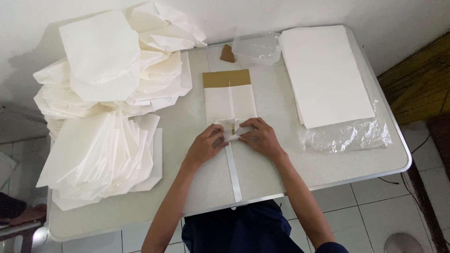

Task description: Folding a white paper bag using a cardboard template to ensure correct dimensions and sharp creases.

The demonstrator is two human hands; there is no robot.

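- I have both hands, left hand (205, 146) and right hand (260, 137), pressed flat on the white paper bag's (230, 105) near end (fingers folding it).
- The bag's long axis runs away from me, mid-table (272, 164), equally near both.

A white folding table (328, 173) with a pale speckled top and a metal rim stands pushed against a plain white wall (262, 14), and a metal seam (234, 178) runs down its middle toward the near edge. The floor (375, 206) below is laid with light square tiles set in darker grout lines. At the right edge a piece of dark wooden furniture (417, 79) stands just beside the table's corner, and a thin dark cable (389, 180) lies on the tiles beneath it. Light is soft and dim, leaving a grey shadow on the wall at the upper left.
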